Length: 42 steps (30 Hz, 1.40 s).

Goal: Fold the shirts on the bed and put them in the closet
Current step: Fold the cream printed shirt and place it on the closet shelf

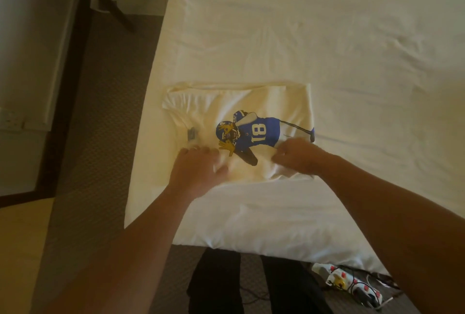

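At the white bed's (pixel 327 36) near edge, we pinch the cream printed cotton shirt's (pixel 251 97) near hem, left hand (pixel 195 170) and right hand (pixel 297 156), ready to fold it away.

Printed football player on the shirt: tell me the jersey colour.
Blue, with a white 18, on the printed football player; the shirt is cream. Head view.

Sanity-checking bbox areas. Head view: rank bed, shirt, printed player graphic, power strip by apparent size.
1. bed, largest by far
2. shirt
3. printed player graphic
4. power strip, looks smallest, though it lies on the floor partly cut off by the forearm, so its rank against the graphic is unsure.
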{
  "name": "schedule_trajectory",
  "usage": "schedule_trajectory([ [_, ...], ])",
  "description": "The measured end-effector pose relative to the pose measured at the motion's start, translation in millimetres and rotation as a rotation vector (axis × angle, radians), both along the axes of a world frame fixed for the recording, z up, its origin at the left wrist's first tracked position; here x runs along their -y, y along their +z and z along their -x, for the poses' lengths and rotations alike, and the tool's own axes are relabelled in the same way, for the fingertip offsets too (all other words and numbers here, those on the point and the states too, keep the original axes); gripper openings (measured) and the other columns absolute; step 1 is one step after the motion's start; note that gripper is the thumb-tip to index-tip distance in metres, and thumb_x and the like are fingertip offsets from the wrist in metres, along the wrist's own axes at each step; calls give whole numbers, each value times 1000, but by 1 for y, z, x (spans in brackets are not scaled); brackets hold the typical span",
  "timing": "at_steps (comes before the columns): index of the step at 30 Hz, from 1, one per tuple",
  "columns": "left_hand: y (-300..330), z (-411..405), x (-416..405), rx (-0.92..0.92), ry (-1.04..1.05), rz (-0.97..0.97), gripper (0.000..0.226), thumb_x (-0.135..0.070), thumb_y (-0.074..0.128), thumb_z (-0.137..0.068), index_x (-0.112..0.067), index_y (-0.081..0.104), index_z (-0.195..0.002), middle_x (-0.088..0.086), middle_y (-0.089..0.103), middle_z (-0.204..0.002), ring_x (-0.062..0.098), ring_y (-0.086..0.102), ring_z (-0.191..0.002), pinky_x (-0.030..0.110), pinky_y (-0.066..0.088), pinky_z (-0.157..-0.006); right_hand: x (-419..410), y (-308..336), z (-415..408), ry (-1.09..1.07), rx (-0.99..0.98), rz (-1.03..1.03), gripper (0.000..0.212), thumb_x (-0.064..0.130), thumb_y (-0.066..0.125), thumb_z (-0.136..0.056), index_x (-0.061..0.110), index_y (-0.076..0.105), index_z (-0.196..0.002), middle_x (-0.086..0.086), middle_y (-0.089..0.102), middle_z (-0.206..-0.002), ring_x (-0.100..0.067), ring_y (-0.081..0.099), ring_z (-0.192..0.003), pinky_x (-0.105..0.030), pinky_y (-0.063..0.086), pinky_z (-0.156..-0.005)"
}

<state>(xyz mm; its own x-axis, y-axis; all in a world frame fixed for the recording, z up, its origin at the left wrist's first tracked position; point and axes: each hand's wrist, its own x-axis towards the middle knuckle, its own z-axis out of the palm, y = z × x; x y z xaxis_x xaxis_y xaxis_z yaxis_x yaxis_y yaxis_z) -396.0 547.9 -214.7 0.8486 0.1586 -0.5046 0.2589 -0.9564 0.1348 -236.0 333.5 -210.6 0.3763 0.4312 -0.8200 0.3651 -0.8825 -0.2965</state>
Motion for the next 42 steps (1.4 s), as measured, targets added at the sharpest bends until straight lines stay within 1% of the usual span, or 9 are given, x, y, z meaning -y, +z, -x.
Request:
schedule_trajectory([
  [3,-8,-15,-12,176,363,-101,50,-57,53,-89,-15,58,-115,12,56,-118,36,55,-107,44,43,-84,5,-8,-12,-318,333,-137,20,27,51,-95,13,61,-85,-6,58,-84,-29,57,-81,-33,44,-67],
  [5,-7,-31,-15,135,682,-47,61,-55,66,-86,-13,47,-125,16,46,-126,39,48,-117,48,45,-89,8,-15,-18,-519,454,-148,15,26,54,-92,13,59,-97,-5,50,-99,-27,50,-92,-35,42,-74],
  [12,-8,-62,-20,121,1353,336,89,-48,81,-78,-5,33,-139,16,47,-131,38,53,-116,42,44,-89,-6,-32,-28,-930,355,-42,60,27,68,-83,10,37,-130,-15,40,-131,-38,41,-122,-35,33,-96],
  [16,-13,-62,-26,118,1411,506,71,-40,84,-79,0,50,-128,6,62,-113,28,59,-105,37,46,-89,-3,-29,-40,-990,225,-24,60,26,72,-81,8,39,-128,-12,53,-112,-37,53,-110,-41,48,-89],
  [20,6,-69,-13,136,1401,712,22,-17,73,-92,-11,54,-102,2,58,-88,23,56,-89,33,39,-83,-1,-14,-47,-927,116,-122,20,19,69,-86,9,60,-101,-13,66,-102,-34,63,-95,-38,53,-80],
  [25,61,-60,-10,244,1382,787,15,-17,73,-92,-14,60,-99,4,66,-100,26,61,-97,36,46,-89,-17,35,-54,-692,101,-230,47,28,65,-95,2,54,-133,-16,60,-123,-34,58,-112,-34,41,-82],
  [30,147,-37,-32,425,1414,782,29,-23,81,-82,-16,65,-105,9,71,-105,31,67,-102,51,52,-100,-57,119,-67,-518,124,-389,49,24,65,-95,4,50,-137,-13,58,-128,-28,54,-108,-31,37,-81],
  [35,265,-8,-70,594,1458,743,14,-9,75,-88,-15,65,-96,7,69,-93,31,66,-94,38,50,-83,-119,223,-64,-339,208,-553,48,22,66,-94,7,53,-138,-15,61,-132,-32,58,-116,-34,44,-86],
  [42,444,93,-130,901,1341,620,22,-20,76,-83,-14,68,-102,6,70,-99,26,65,-94,36,52,-82,-226,396,17,-164,281,-780,54,25,63,-98,9,43,-145,-14,54,-141,-33,53,-127,-40,43,-103],
])
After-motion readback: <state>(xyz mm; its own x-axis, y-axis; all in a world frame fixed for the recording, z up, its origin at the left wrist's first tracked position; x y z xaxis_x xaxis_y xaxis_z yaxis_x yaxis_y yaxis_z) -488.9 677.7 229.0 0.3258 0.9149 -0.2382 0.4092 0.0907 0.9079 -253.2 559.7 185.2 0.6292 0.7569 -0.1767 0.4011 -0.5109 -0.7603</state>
